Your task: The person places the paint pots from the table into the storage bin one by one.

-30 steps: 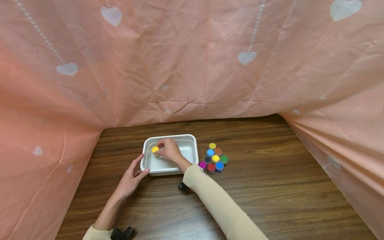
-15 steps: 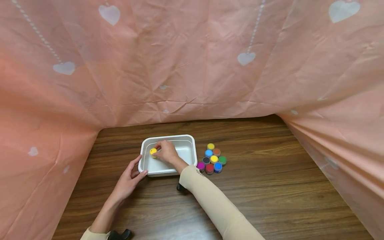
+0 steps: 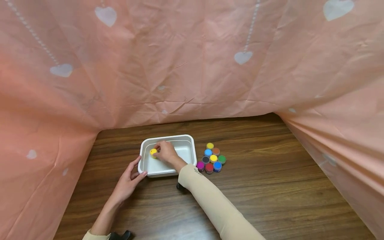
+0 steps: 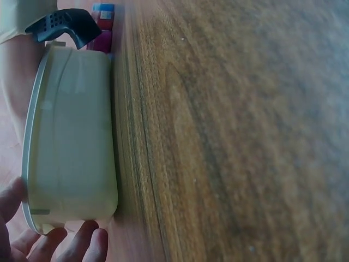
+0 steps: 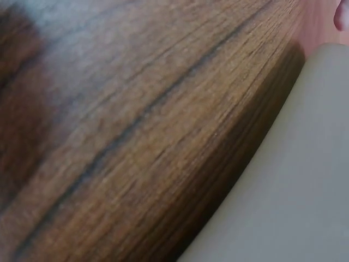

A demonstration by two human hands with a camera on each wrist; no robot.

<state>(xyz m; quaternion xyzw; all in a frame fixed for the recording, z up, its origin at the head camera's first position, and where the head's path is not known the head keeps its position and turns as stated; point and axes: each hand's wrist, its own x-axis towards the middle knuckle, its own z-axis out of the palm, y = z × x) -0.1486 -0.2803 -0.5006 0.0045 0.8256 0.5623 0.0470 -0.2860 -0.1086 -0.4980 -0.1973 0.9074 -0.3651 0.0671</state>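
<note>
In the head view my right hand reaches into a white tray and pinches a small round yellow paint pot between thumb and fingers, near the tray's left end. My left hand holds the tray's near left corner, thumb at the front rim and fingers along the left side. Close up in the left wrist view, its fingers bend round the end of the tray. The right wrist view has mostly the tray's outer wall, with the pinching fingers out of sight.
Right of the tray, several paint pots stand in a tight cluster: yellow, brown, blue, black, green, magenta and red. The table is dark wood. A pink curtain with hearts encloses its back and sides.
The head view has shifted slightly. Both hands stay at the tray, and the yellow paint pot remains pinched at about the same spot inside it.
</note>
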